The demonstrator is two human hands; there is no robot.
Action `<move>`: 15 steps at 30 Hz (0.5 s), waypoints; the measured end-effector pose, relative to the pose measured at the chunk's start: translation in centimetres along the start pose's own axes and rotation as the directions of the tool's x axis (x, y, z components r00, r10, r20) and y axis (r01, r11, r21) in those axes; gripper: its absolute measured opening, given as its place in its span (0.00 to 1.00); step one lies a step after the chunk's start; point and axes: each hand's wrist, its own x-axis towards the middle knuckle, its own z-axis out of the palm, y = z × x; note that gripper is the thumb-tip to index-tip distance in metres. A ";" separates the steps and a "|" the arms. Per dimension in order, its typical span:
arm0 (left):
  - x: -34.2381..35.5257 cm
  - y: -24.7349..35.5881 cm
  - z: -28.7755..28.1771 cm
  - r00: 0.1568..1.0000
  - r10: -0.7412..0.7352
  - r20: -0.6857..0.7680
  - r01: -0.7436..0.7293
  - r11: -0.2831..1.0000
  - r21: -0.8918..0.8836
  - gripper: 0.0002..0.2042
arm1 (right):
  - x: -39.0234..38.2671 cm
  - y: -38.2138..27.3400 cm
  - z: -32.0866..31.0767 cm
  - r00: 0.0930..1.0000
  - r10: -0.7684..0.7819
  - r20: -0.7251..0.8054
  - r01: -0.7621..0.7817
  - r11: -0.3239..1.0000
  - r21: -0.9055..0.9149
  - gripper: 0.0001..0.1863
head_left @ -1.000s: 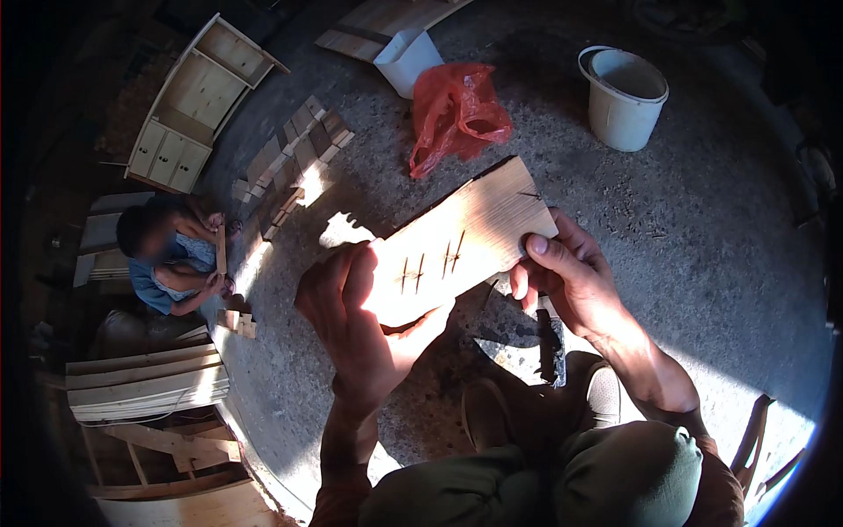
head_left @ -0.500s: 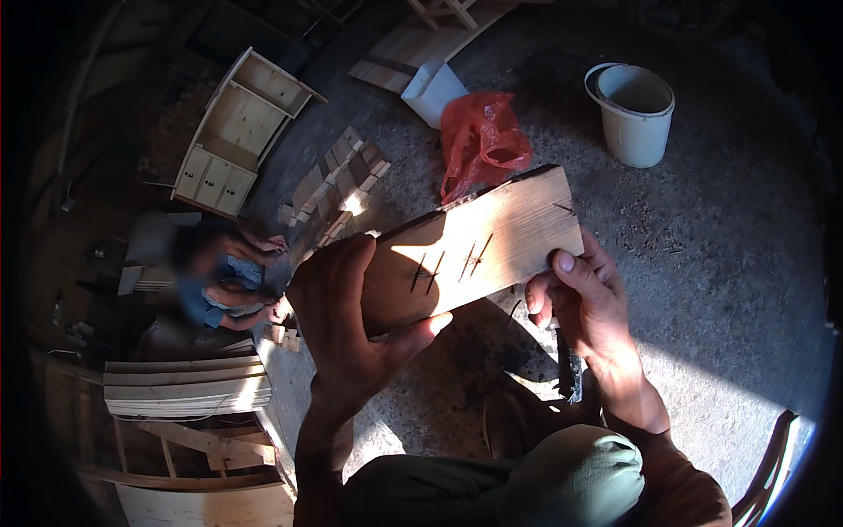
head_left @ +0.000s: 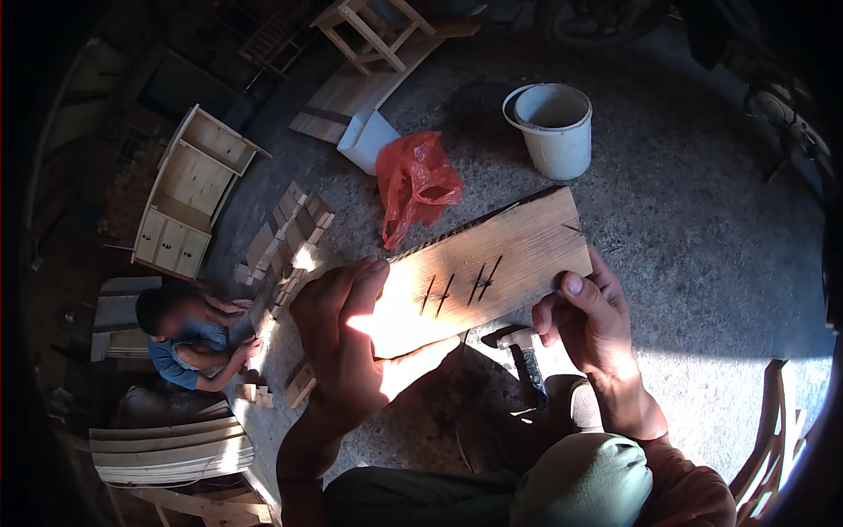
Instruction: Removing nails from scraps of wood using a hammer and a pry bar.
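Between my two hands is a short wooden board [head_left: 492, 272], held up tilted above my lap. Its pale face bears several dark slanted strokes, and a rough dark strip runs along its upper edge. My left hand [head_left: 338, 338] grips the left end, fingers at the top and thumb along the lower edge, in bright sunlight. At the right end, my right hand [head_left: 597, 321] pinches the lower corner with the thumb on the face; its other fingers are partly hidden behind. Below the board, a hammer [head_left: 530, 373] with a dark handle is near my shoe.
A red plastic bag [head_left: 417, 184], a white container [head_left: 371, 140] and a white bucket [head_left: 560, 140] stand ahead. Stacked wood blocks [head_left: 285, 233] lie at left, near a seated person [head_left: 193, 338]. Farther left are a wooden shelf unit [head_left: 193, 189] and stacked planks [head_left: 167, 452].
The view has turned, so the surroundings appear shifted left and more of the right side shows. Both hands still hold the board; the sunlit patch now falls on its left end.
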 end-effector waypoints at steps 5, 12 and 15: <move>-0.5 0.0 -0.6 1.000 -0.019 0.010 0.020 0.999 -0.031 0.27 | -0.5 -0.1 0.3 1.000 0.003 0.021 -0.002 1.000 -0.019 0.19; -0.7 1.9 -3.5 0.998 -0.056 0.042 0.050 0.989 0.140 0.36 | -0.4 1.4 1.0 0.996 0.050 0.075 -0.050 0.999 -0.004 0.20; -1.0 1.8 -4.0 0.996 -0.064 0.069 0.051 0.982 0.183 0.36 | -0.3 2.1 1.0 0.994 0.068 0.090 -0.067 0.998 -0.017 0.20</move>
